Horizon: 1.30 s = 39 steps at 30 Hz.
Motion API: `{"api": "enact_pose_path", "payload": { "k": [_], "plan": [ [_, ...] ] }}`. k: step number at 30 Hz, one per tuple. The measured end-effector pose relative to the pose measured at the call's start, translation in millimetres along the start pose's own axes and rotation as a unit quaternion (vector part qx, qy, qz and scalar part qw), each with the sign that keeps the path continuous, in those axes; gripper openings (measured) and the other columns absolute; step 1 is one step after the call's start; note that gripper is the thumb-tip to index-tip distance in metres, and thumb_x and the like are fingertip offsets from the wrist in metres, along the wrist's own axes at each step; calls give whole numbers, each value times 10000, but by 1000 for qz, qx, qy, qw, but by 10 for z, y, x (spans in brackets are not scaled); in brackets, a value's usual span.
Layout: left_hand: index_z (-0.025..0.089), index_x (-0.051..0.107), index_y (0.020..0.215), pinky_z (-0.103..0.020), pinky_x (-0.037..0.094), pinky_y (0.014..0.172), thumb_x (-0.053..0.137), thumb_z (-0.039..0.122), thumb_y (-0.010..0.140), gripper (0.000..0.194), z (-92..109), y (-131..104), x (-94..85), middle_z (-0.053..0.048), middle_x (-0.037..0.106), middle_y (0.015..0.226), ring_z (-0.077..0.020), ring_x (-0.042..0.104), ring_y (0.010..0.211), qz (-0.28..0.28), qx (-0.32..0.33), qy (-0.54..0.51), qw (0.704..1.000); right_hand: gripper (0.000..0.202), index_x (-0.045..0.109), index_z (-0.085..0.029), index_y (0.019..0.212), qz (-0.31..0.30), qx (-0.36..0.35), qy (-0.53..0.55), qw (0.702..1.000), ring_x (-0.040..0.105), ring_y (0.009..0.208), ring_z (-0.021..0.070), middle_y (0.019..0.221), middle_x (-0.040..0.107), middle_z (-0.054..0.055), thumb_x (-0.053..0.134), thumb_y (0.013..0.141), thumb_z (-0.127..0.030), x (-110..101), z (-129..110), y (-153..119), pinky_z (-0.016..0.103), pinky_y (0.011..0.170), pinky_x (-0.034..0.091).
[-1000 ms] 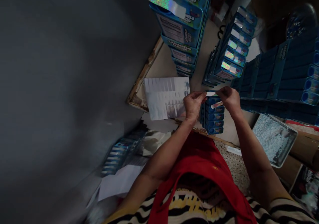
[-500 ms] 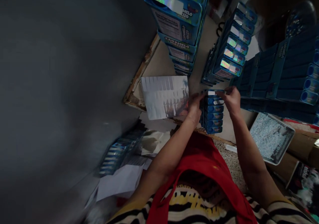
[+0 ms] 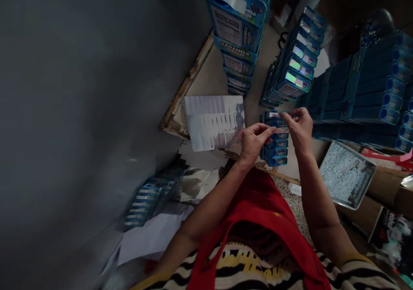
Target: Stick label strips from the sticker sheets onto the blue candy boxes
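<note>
A row of small blue candy boxes (image 3: pixel 276 152) stands at the table's front edge, between my hands. My left hand (image 3: pixel 253 143) pinches the left end of a thin shiny sticker strip (image 3: pixel 282 130), which lies across the second box from the back. My right hand (image 3: pixel 300 128) has its thumb and finger drawn together at the right end of the backmost box, beside the pale sticker (image 3: pixel 273 115) on it. What those fingertips hold, if anything, is too small to make out. Left of my left hand lies a sheet of silvery sticker strips (image 3: pixel 213 120).
A tall stack of blue boxes (image 3: pixel 240 27) rises at the back left. Sealed boxes (image 3: pixel 298 64) stand in a row behind my hands, and more box stacks (image 3: pixel 361 87) fill the right. A metal tray (image 3: pixel 348 176) of pale candies sits low at right. Scissors (image 3: pixel 283 39) lie farther back.
My left hand has moved right and slightly toward me, from beside the backmost box to the strip on the second box. My right hand stays near the backmost box. The view has shifted slightly.
</note>
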<state>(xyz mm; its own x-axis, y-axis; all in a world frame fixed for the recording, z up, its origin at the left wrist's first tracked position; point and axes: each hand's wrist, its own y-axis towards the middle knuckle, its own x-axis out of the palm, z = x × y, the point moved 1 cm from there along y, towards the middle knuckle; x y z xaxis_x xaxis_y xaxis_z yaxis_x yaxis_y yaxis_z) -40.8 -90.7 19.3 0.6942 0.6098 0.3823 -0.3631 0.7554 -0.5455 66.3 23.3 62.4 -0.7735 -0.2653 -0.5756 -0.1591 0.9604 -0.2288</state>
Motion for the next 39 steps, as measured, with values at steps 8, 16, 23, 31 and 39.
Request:
{"api": "enact_pose_path", "payload": {
  "k": [8,16,23,31,39],
  "plan": [
    [196,750,721,-278,477,548,939,489,697,350,-53,60,-197,-19,688,663,-141,602,546,56,8,55,997,631,574,-242,970,-104,95,125,982,696,667,200,692,702,-47,942,517,-484,-128,214,-77,336,689,551],
    [171,757,712,-231,466,523,857,293,772,168,-19,353,-170,9,688,595,-141,646,528,93,3,159,983,437,643,-224,973,3,38,-19,999,734,752,250,728,732,-19,838,617,-384,2,308,32,325,689,503],
    [163,766,725,-230,474,528,865,300,781,178,-76,375,-183,0,710,626,-136,644,524,93,-10,130,987,388,623,-232,972,-9,20,-61,998,744,749,259,752,754,-8,806,665,-383,27,353,70,337,701,502],
    [187,758,766,-257,514,693,871,356,776,204,-407,520,-179,-3,749,736,-164,692,719,105,28,142,984,468,583,-253,999,7,13,-158,987,737,792,287,785,756,5,831,693,-505,41,364,91,382,751,484],
    [204,640,904,-312,491,812,939,436,726,418,-879,560,-87,-27,691,910,-173,648,851,140,-65,2,988,602,590,-236,920,69,29,-138,988,585,792,221,857,618,10,880,568,-629,7,573,122,376,743,474]
  ]
}}
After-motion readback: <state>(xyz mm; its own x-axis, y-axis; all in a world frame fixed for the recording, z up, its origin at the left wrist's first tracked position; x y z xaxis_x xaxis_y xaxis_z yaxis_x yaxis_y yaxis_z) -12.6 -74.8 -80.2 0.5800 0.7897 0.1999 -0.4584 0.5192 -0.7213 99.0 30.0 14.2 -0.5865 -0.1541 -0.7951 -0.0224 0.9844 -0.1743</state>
